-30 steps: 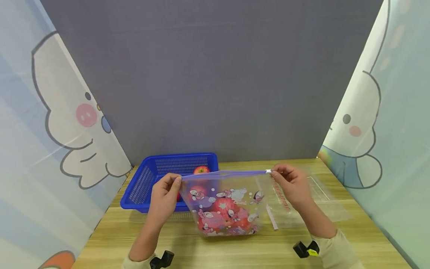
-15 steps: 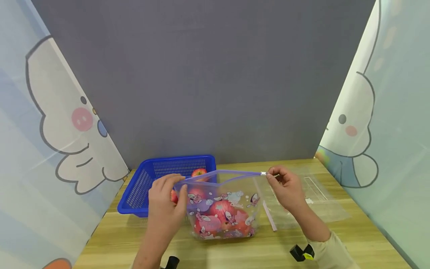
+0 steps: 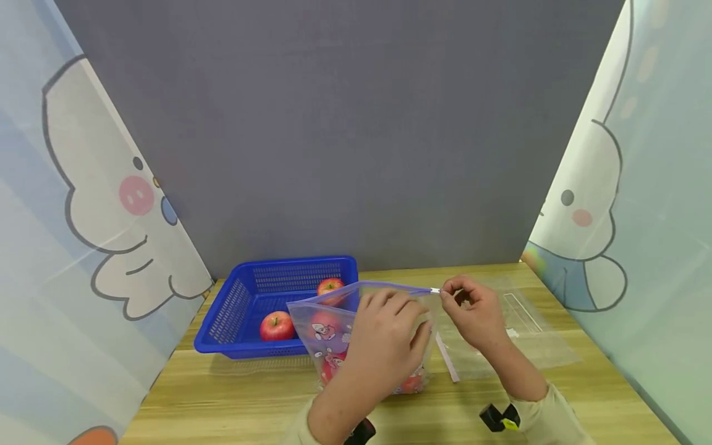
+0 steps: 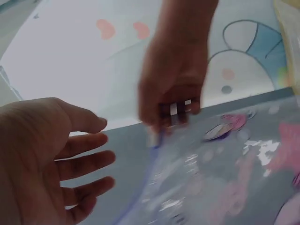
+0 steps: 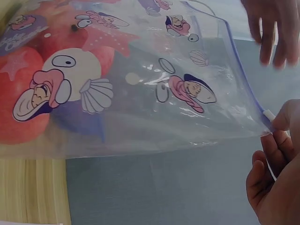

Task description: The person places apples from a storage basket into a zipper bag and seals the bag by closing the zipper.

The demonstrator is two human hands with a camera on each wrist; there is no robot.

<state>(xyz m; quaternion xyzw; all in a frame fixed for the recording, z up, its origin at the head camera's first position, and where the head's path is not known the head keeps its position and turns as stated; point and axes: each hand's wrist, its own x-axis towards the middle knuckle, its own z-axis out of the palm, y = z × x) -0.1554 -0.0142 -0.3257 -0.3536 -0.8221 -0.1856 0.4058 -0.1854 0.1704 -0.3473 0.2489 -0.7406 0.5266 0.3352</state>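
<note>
A clear zipper bag (image 3: 328, 330) with purple zip edging and cartoon shell prints stands on the table, holding several red apples (image 5: 28, 122). Its mouth gapes at the left part. My right hand (image 3: 475, 312) pinches the right corner of the bag, beside the white slider (image 3: 435, 290). In front of the bag, my left hand (image 3: 386, 337) is raised with loosely bent fingers and hides much of the print. The left wrist view shows that hand's fingers (image 4: 89, 164) spread apart, holding nothing, a short way from the purple zip.
Behind and left of the bag stands a blue plastic basket (image 3: 256, 351) with a red apple (image 3: 277, 326) near its front and another apple (image 3: 330, 285) at its back right. Flat transparent bags (image 3: 534, 346) lie at the right of the wooden table (image 3: 233, 402). A grey panel (image 3: 356, 136) rises behind.
My left hand has let go of the bag's left corner and moved right, across the front of the bag. The bag's mouth has spread apart. The right hand keeps its pinch.
</note>
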